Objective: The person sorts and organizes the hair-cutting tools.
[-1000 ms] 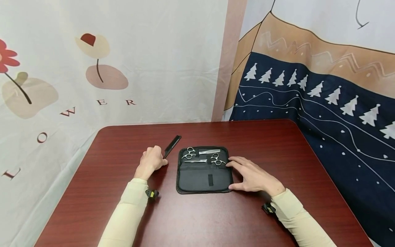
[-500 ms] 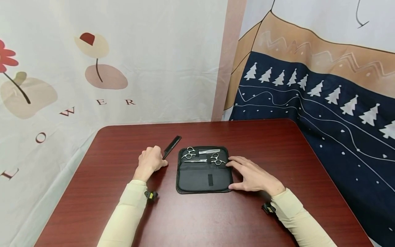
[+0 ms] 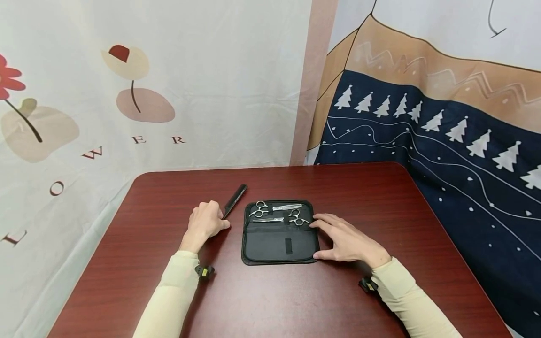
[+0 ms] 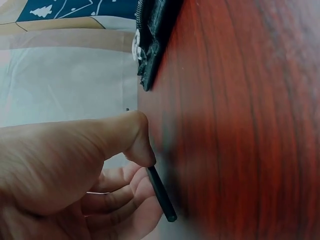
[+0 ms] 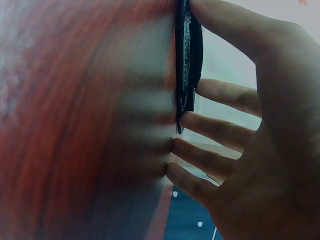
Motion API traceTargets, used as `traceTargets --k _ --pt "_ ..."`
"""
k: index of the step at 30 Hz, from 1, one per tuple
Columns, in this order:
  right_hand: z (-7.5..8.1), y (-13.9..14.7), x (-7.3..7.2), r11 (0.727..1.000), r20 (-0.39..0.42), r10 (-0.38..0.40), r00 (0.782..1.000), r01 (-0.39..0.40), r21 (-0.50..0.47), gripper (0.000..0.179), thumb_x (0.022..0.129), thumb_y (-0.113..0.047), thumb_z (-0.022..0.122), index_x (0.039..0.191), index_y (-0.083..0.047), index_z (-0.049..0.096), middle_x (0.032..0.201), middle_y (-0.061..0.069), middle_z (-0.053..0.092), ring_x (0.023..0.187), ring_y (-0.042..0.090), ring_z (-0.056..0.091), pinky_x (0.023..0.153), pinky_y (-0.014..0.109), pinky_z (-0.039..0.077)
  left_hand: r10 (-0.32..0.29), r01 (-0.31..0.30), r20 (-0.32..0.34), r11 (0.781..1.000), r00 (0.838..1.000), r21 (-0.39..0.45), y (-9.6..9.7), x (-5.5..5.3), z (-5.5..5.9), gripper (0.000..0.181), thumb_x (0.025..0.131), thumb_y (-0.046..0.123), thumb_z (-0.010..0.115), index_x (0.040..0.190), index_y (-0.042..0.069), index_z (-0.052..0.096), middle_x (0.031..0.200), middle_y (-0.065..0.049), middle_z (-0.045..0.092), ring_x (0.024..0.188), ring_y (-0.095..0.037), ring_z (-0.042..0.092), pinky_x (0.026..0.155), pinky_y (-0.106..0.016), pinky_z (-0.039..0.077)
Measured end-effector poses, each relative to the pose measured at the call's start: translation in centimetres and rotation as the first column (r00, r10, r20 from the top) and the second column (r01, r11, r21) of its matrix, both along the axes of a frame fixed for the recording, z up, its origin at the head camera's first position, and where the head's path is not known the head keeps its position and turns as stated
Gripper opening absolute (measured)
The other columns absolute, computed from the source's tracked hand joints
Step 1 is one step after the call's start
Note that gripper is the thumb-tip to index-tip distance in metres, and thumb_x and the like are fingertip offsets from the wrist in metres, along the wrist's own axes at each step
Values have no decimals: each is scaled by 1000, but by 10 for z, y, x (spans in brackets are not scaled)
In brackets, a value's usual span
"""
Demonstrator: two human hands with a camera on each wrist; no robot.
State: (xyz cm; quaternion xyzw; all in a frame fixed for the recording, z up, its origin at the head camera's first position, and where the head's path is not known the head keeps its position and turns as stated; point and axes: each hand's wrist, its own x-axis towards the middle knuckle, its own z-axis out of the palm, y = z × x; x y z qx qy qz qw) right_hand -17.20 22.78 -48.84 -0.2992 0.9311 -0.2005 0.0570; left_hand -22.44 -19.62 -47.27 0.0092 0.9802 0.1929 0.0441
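Note:
My left hand (image 3: 204, 222) pinches a black comb (image 3: 234, 201) at its near end, between thumb and fingers. The comb slants away toward the back of the table, and in the left wrist view one end of the comb (image 4: 162, 195) sticks out below the thumb, close over the wood. To its right a black zip case (image 3: 279, 244) lies spread open. Two silver scissors (image 3: 287, 207) (image 3: 298, 220) are held in the upper part of the case. My right hand (image 3: 348, 238) rests at the case's right edge, fingers and thumb extended, fingertips touching the rim.
The table (image 3: 270, 300) is reddish-brown wood with rounded far corners. Behind it hangs a pale printed curtain (image 3: 232, 84), and a navy cloth with white trees (image 3: 422, 141) hangs along the right side.
The left wrist and sleeve have shifted slightly left and toward me, and the comb has tipped a little with that hand. The right hand and the case stay where they were.

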Motion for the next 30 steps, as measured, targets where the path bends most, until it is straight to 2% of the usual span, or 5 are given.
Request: traceTargets --k 8,14,18,24,30 --pt "2 0 0 1000 -4 -2 1000 2 -1 73 89 -45 95 149 -14 69 168 14 57 156 38 55 126 65 49 11 -9 -89 1000 996 29 4 5 8 19 86 24 85 94 8 80 95 -15 80 78 -36 73 72 -53 62" --pt "1 -1 1 1000 -10 -1 1000 1 -2 73 88 -45 95 148 -13 69 168 14 58 156 38 55 125 65 49 -19 27 -179 999 984 45 16 14 25 13 84 21 82 89 10 77 85 -7 80 72 -33 71 61 -47 59" --pt "0 -1 1 1000 -20 -2 1000 2 -4 73 88 -45 96 148 -14 69 167 14 58 155 38 56 125 65 50 -48 65 -248 996 968 61 28 22 38 9 79 18 81 86 13 75 83 -2 81 71 -30 73 59 -45 57" --pt "0 -2 2 1000 -12 -6 1000 6 -3 73 89 -45 95 149 -14 69 168 14 57 155 38 56 125 64 50 -91 125 -347 989 933 77 48 34 53 9 75 13 77 83 16 74 79 2 77 68 -24 72 56 -41 54" --pt "1 -2 2 1000 -13 -2 1000 2 1 73 89 -46 95 149 -13 69 168 14 57 155 37 55 125 64 50 -147 187 -402 981 904 61 64 48 67 12 73 10 75 82 17 72 77 5 71 66 -19 66 54 -35 48"
